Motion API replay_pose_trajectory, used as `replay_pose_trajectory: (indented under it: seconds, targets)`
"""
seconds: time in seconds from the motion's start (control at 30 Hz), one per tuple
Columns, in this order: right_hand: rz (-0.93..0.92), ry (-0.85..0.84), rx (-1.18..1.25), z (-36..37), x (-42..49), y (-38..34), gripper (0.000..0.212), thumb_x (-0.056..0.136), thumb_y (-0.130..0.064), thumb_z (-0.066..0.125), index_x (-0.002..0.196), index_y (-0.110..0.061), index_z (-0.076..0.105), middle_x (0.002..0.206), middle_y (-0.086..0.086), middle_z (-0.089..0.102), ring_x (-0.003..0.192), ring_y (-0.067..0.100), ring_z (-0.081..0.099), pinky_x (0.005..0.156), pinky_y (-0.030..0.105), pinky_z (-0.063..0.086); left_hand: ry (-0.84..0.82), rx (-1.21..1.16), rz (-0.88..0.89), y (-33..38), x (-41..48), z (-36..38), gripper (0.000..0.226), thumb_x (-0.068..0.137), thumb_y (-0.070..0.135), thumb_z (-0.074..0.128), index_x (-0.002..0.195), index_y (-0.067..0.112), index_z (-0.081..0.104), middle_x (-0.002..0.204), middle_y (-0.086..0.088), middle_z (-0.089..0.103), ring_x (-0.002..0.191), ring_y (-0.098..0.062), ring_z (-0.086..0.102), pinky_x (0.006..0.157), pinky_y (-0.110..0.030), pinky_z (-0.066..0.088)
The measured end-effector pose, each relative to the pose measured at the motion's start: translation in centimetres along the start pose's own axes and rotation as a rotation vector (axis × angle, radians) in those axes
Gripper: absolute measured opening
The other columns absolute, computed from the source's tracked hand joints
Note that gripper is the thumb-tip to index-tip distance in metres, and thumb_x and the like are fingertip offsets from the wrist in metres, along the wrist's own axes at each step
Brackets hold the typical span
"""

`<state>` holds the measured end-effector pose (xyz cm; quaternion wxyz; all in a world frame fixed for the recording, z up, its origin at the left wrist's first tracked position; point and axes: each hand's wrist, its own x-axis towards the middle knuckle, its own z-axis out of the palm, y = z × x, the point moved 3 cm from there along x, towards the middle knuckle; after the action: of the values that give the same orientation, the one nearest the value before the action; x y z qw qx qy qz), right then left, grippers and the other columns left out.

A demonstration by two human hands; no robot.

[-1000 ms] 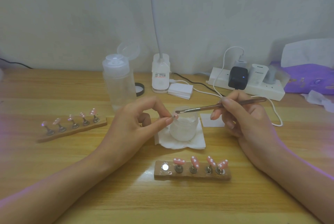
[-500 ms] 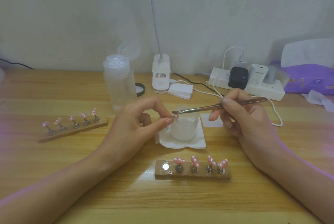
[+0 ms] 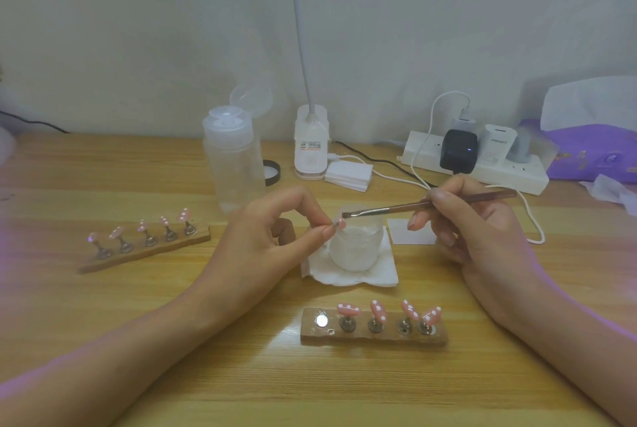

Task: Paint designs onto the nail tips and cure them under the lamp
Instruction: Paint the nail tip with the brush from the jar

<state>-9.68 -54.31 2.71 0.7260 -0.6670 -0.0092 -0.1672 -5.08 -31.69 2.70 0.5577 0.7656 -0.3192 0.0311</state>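
My left hand (image 3: 272,237) pinches a small pink nail tip (image 3: 340,223) on its stand between thumb and forefinger, above a frosted jar (image 3: 356,247). My right hand (image 3: 472,230) holds a thin brush (image 3: 427,205) like a pen, and the bristles touch the pinched tip. A wooden holder (image 3: 374,335) near me carries several pink tips with white dots, and its leftmost metal spot is bare. A second wooden holder (image 3: 144,249) at the left carries several more pink tips. The white lamp base (image 3: 311,151) stands at the back centre, its neck rising out of view.
The jar sits on a folded white tissue (image 3: 351,275). A clear pump bottle (image 3: 234,161) with its lid flipped up, a black-rimmed cap (image 3: 272,171) and a pad stack (image 3: 349,176) stand behind. A power strip (image 3: 482,168) with chargers, white cables and a purple tissue pack (image 3: 593,158) fill the back right.
Both hands have stayed almost still. The brush tip has shifted slightly along the pinched nail tip.
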Motion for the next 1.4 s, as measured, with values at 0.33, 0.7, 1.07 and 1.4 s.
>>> replay_pose_trajectory:
  seconds: [0.33,0.7,1.07,1.4]
  targets:
    - [0.010,0.011,0.021,0.03,-0.07,-0.16,0.015,0.085,-0.028,0.066,0.074,-0.022,0.058,0.068,0.007,0.070,0.050,0.009,0.034,0.043,0.019,0.023,0.001,0.010,0.003,-0.18,0.04,0.03,0.017,0.085,0.035,0.075,0.077,0.024,0.065,0.087,0.003,0.068,0.045,-0.003,0.039,0.049,-0.010,0.034]
    - [-0.009,0.000,0.019,0.03,-0.17,-0.37,0.026,0.093,-0.022,0.060,0.068,-0.027,0.057,0.066,0.004,0.068,0.052,0.008,0.037,0.044,0.016,0.028,0.005,0.016,-0.009,0.01,-0.05,-0.01,0.017,0.081,0.037,0.069,0.079,0.020,0.066,0.079,0.009,0.065,0.046,-0.004,0.040,0.050,-0.009,0.032]
    - [-0.020,-0.018,0.022,0.12,-0.20,-0.39,0.021,0.090,-0.025,0.060,0.069,-0.027,0.057,0.066,0.005,0.068,0.051,0.007,0.039,0.046,0.016,0.029,0.002,-0.001,-0.019,-0.03,0.04,-0.05,0.018,0.080,0.037,0.071,0.077,0.020,0.067,0.087,0.002,0.071,0.045,-0.004,0.040,0.049,-0.010,0.033]
    - [-0.028,0.002,-0.003,0.04,-0.20,-0.36,0.020,0.088,-0.023,0.066,0.069,-0.025,0.058,0.066,0.006,0.068,0.049,0.009,0.035,0.044,0.018,0.027,0.006,-0.026,-0.043,0.01,0.02,-0.06,0.016,0.076,0.039,0.073,0.075,0.024,0.067,0.078,0.010,0.071,0.043,-0.002,0.038,0.047,-0.008,0.031]
